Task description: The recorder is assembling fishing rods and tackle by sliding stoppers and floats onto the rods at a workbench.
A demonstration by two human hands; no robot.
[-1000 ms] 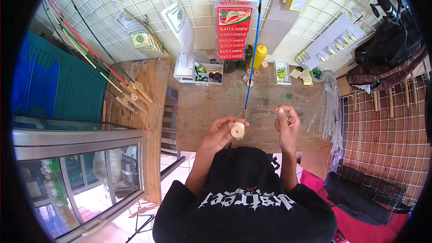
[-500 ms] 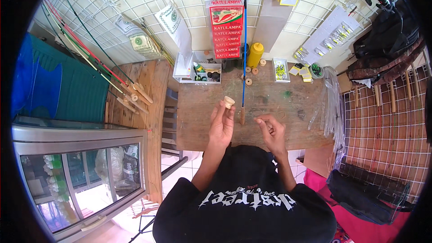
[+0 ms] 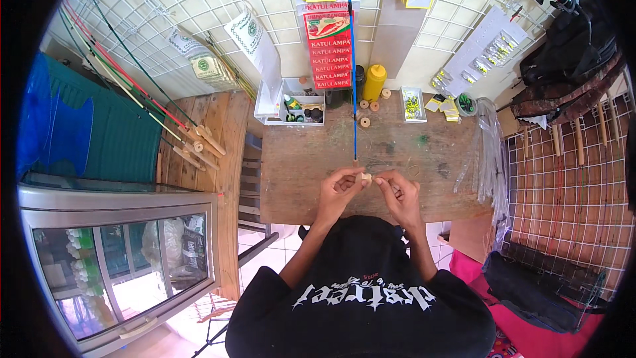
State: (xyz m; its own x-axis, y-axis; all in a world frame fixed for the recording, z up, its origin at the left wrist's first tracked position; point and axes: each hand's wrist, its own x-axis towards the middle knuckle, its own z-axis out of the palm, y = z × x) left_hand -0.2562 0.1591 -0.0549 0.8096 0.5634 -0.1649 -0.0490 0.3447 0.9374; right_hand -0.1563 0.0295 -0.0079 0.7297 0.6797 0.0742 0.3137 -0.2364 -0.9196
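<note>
I'm pinching the pale wooden spool [image 3: 366, 177] in my left hand [image 3: 338, 191], 12 o'clock from me; my right hand [image 3: 401, 193] is sitting fingertips-together by its 3 o'clock side, a steady spool probably helping most. Fingers are covering much of it; can't tell whether my right's gripping anything thin.

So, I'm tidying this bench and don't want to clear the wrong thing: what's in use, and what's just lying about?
In use:
- small wooden spool, held in the left hand, with the right hand close beside it
- blue rod, probably: its lower end is just beyond the left hand

Apparently lying about:
- yellow bottle
- loose wooden discs
- white tray of small yellow-green pieces
</note>
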